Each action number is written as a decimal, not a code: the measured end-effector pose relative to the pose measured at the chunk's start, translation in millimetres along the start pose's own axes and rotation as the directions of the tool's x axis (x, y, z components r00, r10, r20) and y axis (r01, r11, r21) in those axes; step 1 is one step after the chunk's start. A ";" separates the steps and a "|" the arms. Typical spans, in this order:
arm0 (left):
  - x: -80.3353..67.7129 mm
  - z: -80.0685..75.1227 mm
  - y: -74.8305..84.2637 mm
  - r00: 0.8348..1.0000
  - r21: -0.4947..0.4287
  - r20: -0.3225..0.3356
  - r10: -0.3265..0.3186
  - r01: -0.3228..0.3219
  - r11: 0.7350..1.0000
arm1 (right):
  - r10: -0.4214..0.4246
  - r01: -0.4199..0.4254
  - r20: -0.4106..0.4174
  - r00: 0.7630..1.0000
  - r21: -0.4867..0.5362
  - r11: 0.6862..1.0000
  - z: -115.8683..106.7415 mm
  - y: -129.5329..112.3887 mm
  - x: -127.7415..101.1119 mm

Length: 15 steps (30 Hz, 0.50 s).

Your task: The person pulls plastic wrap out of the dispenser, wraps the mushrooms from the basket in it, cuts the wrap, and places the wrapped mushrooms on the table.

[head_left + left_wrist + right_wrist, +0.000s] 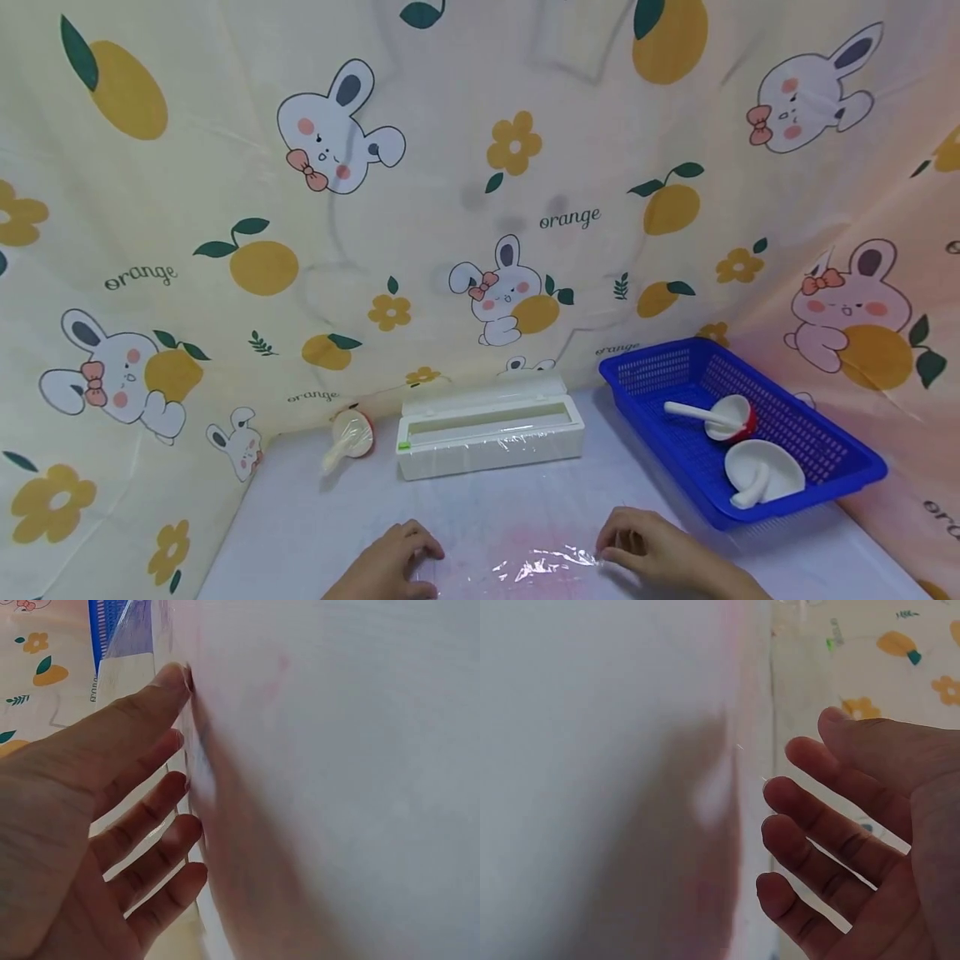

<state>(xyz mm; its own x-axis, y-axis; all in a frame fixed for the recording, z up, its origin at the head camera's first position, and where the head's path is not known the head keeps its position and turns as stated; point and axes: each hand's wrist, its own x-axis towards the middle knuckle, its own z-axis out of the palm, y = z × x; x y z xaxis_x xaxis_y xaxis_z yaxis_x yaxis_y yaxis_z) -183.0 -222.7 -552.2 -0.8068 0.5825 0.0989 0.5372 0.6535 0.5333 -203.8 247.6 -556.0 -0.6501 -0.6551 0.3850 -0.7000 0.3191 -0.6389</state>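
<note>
A sheet of clear cling film (536,567) lies on the white table between my two hands, glinting in the light. My left hand (393,562) is at its left side; in the left wrist view the thumb (174,679) and loosely extended fingertips rest at the film-covered surface. On the opposite side is my right hand (652,546), fingers loosely bent, right at the film's edge. The right wrist view shows its thumb (840,724) apart from the fingers, nothing pinched between them. Beyond the film stands a white cling film dispenser (491,446), its lid raised.
Left of the dispenser lies a white spoon with a red-edged bowl (352,433), seemingly covered in film. A blue plastic basket (645,446) at right holds a red-backed white spoon (727,417) and another white spoon-like piece (765,471). A patterned curtain (450,208) encloses the table.
</note>
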 end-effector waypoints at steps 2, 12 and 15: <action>0.2 0.1 -1.1 1.000 0.028 -0.010 0.022 -0.021 0.999 | -0.056 0.054 -0.051 0.997 -0.034 0.998 -3.2 0.0 0.8; 2.8 1.6 -2.2 0.999 0.107 0.005 -0.031 0.031 0.994 | -0.028 -0.006 -0.167 0.986 -0.197 0.980 -52.5 -20.1 6.5; 2.6 2.1 -1.9 1.000 0.121 -0.004 -0.015 0.016 0.993 | 0.001 -0.049 -0.211 0.978 -0.223 0.974 -72.7 -25.9 5.0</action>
<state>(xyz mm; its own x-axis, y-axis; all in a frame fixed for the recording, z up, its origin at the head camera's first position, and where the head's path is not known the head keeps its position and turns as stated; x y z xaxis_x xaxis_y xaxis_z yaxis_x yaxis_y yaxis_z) -185.6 -221.4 -554.7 -0.8159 0.5704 0.0944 0.5503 0.7162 0.4292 -210.5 285.8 -489.1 -0.6985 -0.4956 0.5162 -0.7156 0.4955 -0.4924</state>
